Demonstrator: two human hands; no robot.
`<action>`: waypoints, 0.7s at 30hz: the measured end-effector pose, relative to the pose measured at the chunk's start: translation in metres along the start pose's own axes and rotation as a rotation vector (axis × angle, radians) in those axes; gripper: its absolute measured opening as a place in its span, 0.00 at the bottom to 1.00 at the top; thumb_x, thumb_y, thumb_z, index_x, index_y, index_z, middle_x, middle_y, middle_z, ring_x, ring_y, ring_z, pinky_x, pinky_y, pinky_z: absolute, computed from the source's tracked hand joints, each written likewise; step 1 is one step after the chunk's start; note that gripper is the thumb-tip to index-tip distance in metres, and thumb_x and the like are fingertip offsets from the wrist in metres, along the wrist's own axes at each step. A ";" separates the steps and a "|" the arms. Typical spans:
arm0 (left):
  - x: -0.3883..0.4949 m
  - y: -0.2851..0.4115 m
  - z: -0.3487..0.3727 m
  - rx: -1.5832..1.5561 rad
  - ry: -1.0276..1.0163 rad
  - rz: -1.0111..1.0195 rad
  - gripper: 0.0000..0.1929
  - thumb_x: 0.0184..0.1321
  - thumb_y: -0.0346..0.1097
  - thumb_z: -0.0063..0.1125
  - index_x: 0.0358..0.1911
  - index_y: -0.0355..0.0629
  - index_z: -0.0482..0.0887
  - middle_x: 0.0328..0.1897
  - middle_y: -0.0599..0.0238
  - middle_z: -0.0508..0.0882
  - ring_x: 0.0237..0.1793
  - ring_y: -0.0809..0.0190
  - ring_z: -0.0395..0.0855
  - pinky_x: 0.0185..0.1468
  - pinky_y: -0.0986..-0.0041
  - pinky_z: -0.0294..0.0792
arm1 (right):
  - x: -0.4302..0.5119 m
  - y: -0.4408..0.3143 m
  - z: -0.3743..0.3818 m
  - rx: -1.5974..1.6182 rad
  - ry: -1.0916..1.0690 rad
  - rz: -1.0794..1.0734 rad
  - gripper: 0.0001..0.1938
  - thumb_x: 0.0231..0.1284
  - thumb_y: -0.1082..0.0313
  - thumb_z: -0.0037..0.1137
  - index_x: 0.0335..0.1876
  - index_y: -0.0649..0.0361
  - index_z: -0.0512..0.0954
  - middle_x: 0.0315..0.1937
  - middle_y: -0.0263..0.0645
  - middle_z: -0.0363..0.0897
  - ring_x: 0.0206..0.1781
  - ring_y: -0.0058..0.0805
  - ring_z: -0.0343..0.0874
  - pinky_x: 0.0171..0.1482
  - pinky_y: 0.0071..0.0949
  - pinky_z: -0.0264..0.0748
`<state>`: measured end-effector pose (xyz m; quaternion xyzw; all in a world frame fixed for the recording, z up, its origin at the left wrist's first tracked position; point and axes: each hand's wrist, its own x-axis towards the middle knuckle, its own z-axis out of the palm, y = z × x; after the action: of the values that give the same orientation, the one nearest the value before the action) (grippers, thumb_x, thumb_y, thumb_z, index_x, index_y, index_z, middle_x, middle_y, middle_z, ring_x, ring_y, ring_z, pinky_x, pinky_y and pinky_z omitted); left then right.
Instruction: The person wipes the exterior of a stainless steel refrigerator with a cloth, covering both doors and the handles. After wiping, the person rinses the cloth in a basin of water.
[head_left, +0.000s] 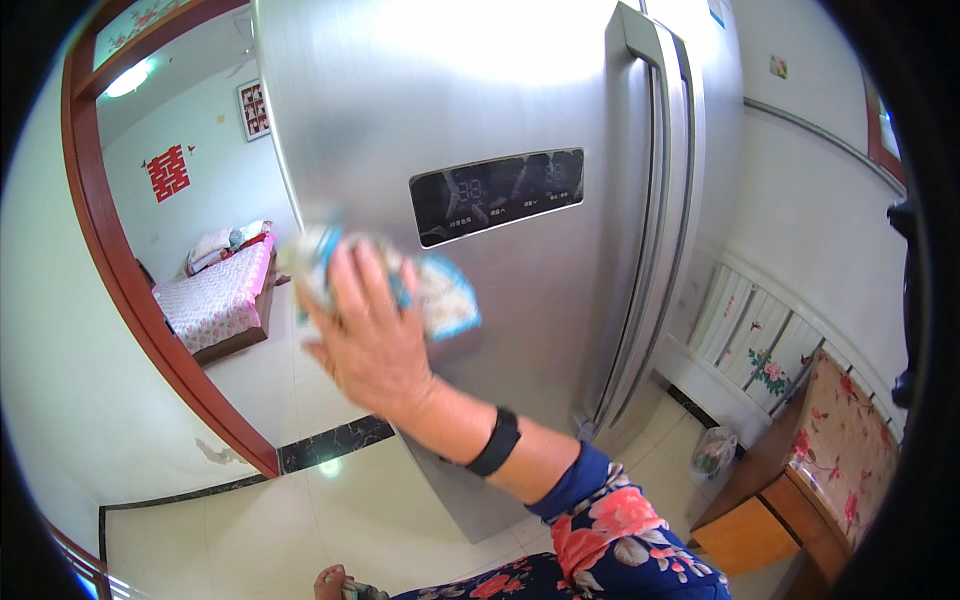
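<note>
My right hand (379, 330) presses a pale cloth with blue edging (448, 300) against the front of a silver refrigerator (517, 300). Hand and cloth look blurred, and they lie near the door's left edge, below and left of a dark display panel (499, 196). A black band (496, 441) circles my right forearm under a floral sleeve. Low in the picture, my left hand (330, 582) shows only in part, fingers curled, beside a bunched grey-green fabric (364, 592). Whether it grips that fabric is unclear.
Long vertical handles (664, 225) run down the refrigerator. To the left, a red-brown door frame (161, 322) opens on a room with a bed (217, 300). At right stand a wooden table with a floral cover (844, 442) and a plastic bag (714, 452) on the tiled floor.
</note>
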<state>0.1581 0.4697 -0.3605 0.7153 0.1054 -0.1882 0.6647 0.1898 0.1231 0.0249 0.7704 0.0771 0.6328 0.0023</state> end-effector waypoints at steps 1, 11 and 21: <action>-0.002 0.000 -0.003 0.025 -0.010 0.001 0.18 0.56 0.46 0.53 0.42 0.39 0.75 0.31 0.62 0.79 0.26 0.65 0.76 0.26 0.75 0.68 | -0.016 -0.008 0.001 0.004 -0.078 -0.035 0.32 0.38 0.53 0.60 0.56 0.47 0.69 0.58 0.47 0.56 0.63 0.46 0.56 0.59 0.53 0.48; -0.014 -0.002 -0.083 0.153 -0.005 0.007 0.18 0.56 0.47 0.52 0.42 0.40 0.76 0.30 0.62 0.79 0.22 0.64 0.75 0.22 0.76 0.67 | -0.074 0.118 -0.023 -0.265 0.205 0.431 0.25 0.52 0.63 0.48 0.58 0.58 0.66 0.59 0.59 0.53 0.62 0.56 0.54 0.62 0.47 0.49; 0.004 0.000 -0.079 0.150 -0.048 -0.002 0.21 0.56 0.47 0.51 0.48 0.41 0.73 0.32 0.61 0.79 0.23 0.63 0.76 0.20 0.76 0.65 | 0.015 0.217 -0.058 -0.255 0.412 0.640 0.27 0.63 0.51 0.31 0.62 0.62 0.58 0.61 0.62 0.50 0.65 0.55 0.47 0.65 0.42 0.44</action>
<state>0.1720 0.5476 -0.3582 0.7584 0.0756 -0.2131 0.6114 0.1609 -0.0955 0.0731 0.6059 -0.2469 0.7474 -0.1150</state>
